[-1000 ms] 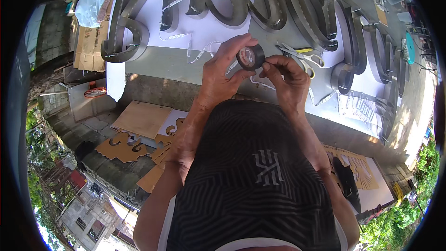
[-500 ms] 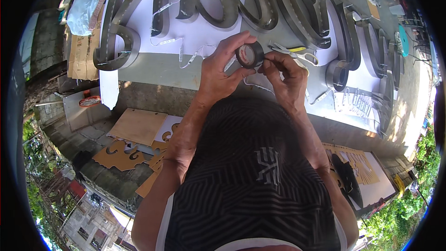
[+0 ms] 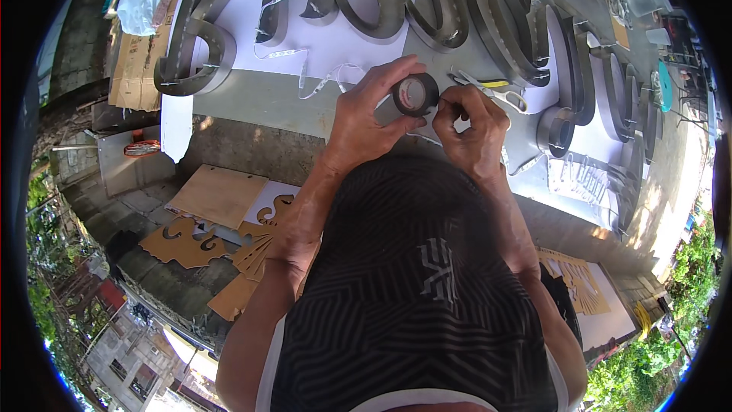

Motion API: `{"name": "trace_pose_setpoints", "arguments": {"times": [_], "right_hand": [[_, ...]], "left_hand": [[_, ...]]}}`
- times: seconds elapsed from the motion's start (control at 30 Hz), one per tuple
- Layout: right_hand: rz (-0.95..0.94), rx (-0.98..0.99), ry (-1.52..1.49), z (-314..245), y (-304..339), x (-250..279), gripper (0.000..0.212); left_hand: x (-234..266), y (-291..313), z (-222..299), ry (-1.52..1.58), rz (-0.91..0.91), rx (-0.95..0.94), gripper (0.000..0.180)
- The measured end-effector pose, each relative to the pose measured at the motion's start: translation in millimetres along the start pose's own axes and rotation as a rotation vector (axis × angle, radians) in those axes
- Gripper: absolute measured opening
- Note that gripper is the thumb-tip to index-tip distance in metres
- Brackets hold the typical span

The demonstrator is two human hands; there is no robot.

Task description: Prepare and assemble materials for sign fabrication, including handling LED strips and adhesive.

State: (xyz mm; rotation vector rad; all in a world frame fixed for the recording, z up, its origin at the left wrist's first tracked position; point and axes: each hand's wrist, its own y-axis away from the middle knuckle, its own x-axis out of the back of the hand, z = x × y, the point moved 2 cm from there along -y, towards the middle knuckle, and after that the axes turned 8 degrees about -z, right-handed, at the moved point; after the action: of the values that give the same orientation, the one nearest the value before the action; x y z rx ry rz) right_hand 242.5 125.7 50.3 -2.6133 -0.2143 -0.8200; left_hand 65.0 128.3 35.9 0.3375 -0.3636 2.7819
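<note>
My left hand [image 3: 368, 116] grips a roll of black tape [image 3: 429, 91] between its thumb and fingers, the flat side tilted up. Close by the roll's right edge, my right hand [image 3: 474, 123] is pinched, thumb against forefinger; whatever lies between the fingertips is too small to make out. Scissors with pale handles [image 3: 512, 98] lie just beyond that hand, beside a yellow-and-black tool [image 3: 488, 82]. A white LED module string [image 3: 303, 82] trails over the table left of my hands.
Large grey metal channel letters [image 3: 366, 19] spread across the far part of the grey table [image 3: 282, 103], over white sheets. More LED modules [image 3: 583, 175] lie at the right. A cardboard box [image 3: 137, 69] stands at the left. Cut brown boards [image 3: 217, 194] lie below the table's near edge.
My right fingertips have come slightly away from the tape roll and curled tighter. The roll has shifted a little to the right in my left hand. The view has tilted slightly.
</note>
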Motion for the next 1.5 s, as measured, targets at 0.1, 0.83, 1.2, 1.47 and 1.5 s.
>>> {"name": "trace_pose_setpoints", "arguments": {"times": [0.1, 0.83, 1.2, 1.47, 1.5], "right_hand": [[0.026, 0.039, -0.007, 3, 2, -4, 0.022], [-0.208, -0.317, -0.325, 36, 13, -13, 0.017], [-0.224, -0.163, -0.102, 22, 12, -11, 0.009], [-0.304, -0.175, -0.326, 18, 46, -33, 0.01], [-0.344, -0.157, -0.38, 16, 46, -34, 0.011]], "left_hand": [[-5, 6, 1, 0.078, 0.009, 0.081, 0.081], [-10, 14, -12, -0.132, 0.002, 0.13, 0.095], [-16, 27, -25, -0.048, 0.004, 0.163, 0.046], [-20, 78, -32, -0.083, -0.003, 0.359, 0.025], [-18, 80, -36, -0.018, -0.006, 0.521, 0.025]]}}
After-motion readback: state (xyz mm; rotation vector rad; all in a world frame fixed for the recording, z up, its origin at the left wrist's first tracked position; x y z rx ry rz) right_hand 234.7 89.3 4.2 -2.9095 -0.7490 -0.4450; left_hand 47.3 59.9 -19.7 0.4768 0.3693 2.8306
